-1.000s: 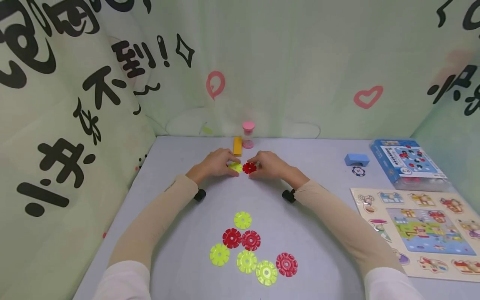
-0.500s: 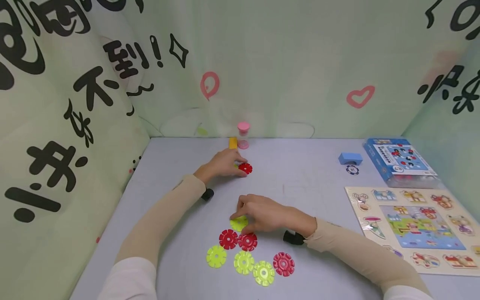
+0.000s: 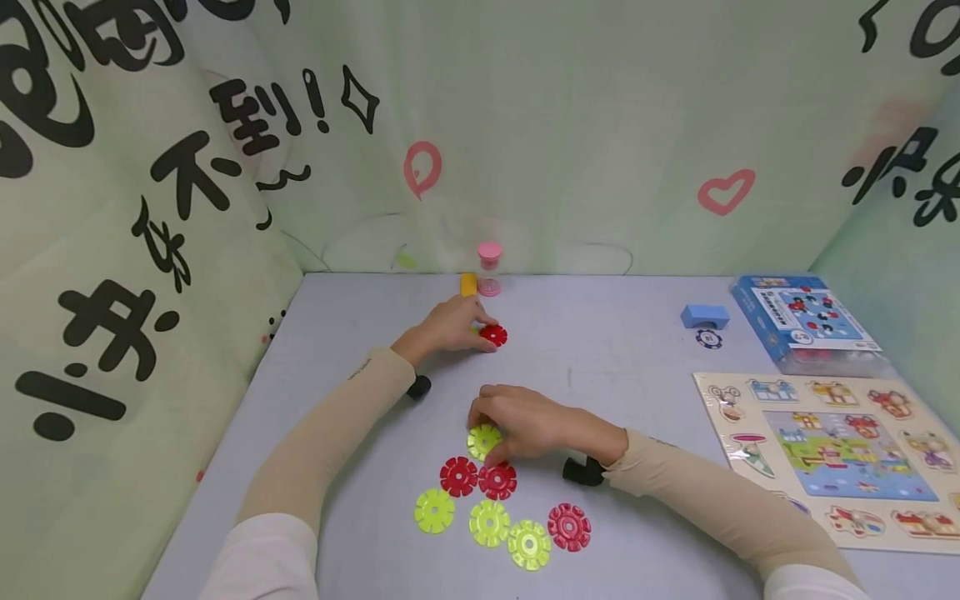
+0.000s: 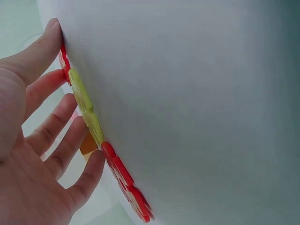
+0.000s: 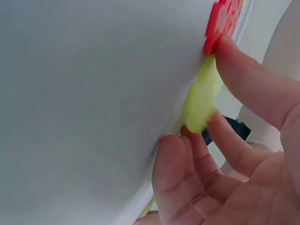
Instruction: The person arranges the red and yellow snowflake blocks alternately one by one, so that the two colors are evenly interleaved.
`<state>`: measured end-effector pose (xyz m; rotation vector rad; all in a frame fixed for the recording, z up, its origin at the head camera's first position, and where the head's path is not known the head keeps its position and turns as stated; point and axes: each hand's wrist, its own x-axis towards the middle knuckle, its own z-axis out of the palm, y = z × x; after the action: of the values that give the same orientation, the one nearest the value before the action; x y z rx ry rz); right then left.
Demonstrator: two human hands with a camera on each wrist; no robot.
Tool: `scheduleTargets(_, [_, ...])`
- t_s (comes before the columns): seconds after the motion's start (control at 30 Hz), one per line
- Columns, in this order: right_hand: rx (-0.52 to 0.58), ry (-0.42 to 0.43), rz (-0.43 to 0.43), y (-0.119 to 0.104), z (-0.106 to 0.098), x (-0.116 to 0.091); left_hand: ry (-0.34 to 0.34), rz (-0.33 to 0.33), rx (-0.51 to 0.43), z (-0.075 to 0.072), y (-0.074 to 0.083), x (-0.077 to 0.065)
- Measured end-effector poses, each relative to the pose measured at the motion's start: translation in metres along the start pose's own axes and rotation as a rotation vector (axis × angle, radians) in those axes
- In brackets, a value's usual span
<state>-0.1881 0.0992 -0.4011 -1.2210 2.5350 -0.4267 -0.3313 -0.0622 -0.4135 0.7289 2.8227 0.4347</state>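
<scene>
A red notched plastic disc (image 3: 493, 335) lies near the back of the table. My left hand (image 3: 450, 323) has thumb and index finger at its opposite edges; a yellow sliver beside it is mostly hidden by the hand. In the left wrist view, the thumb (image 4: 44, 44) and fingers line a row of red and yellow discs seen edge-on. Closer to me, my right hand (image 3: 525, 421) pinches a yellow notched disc (image 3: 483, 442) by its edges. That disc looks blurred and tilted in the right wrist view, beside a red disc (image 5: 225, 21).
More discs, such as a red one (image 3: 457, 477) and a yellow one (image 3: 434, 511), lie near my right hand. Behind my left hand stand a yellow block (image 3: 468, 284) and a pink sand timer (image 3: 489, 271). At right are a blue block (image 3: 705, 317), a box (image 3: 813, 321) and a puzzle board (image 3: 708, 396).
My right hand has left the red disc at the back, come towards me and taken hold of the yellow disc. My left hand has shifted slightly right, onto the red disc.
</scene>
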Motion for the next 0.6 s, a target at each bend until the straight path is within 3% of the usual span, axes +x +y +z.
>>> scheduleTargets(0.27, [0.027, -0.003, -0.048, -0.0064, -0.0037, -0.0014, 0.015, 0.013, 0.001, -0.0003, -0.0016, 0.0012])
scheduleTargets(0.6, [-0.081, 0.037, -0.083, -0.0021, -0.0055, 0.0018, 0.010, -0.001, 0.011, 0.0021, -0.0006, 0.0004])
